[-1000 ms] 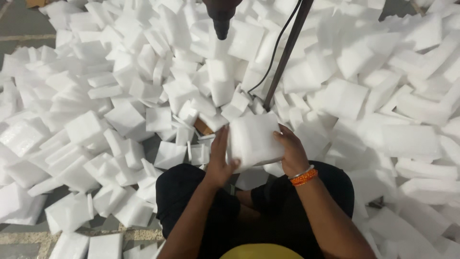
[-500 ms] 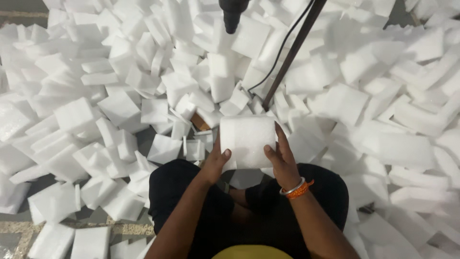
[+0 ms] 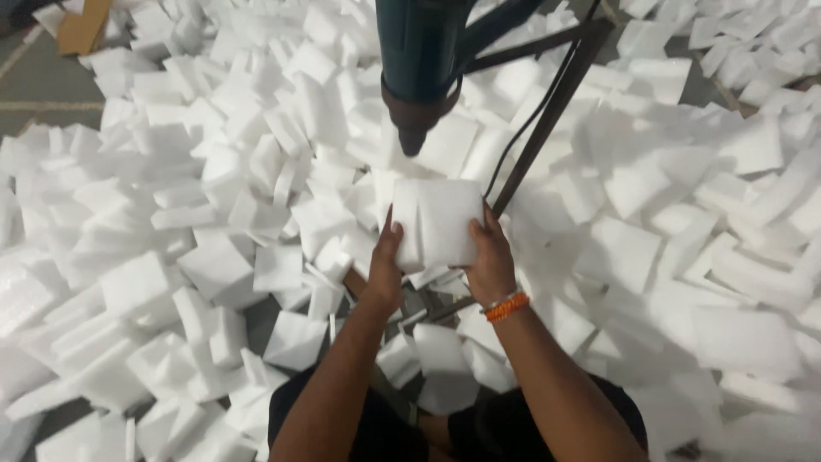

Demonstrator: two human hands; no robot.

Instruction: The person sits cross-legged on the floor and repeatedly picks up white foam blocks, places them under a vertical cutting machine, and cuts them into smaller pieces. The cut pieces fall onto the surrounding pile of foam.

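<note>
Gripping white foam block [image 3: 438, 221] — left hand [image 3: 384, 272], right hand [image 3: 491, 267] — under heat gun [image 3: 421, 64]

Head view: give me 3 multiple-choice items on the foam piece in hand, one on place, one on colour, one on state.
1. Where is the held foam piece relative to the dark green tool?
A. Just below its tip
B. Far left of it
C. Resting on top of it

2. What colour is the band on the right wrist?
A. Blue
B. Orange
C. Black

3. How is the foam piece held?
A. Lying loose in the pile
B. Pinched in one hand only
C. Gripped by both hands at its sides

Answers:
1 A, the tool's tip hangs right above the piece's upper edge.
2 B, an orange band shows on the wrist.
3 C, the left hand and right hand clasp opposite sides.
</note>
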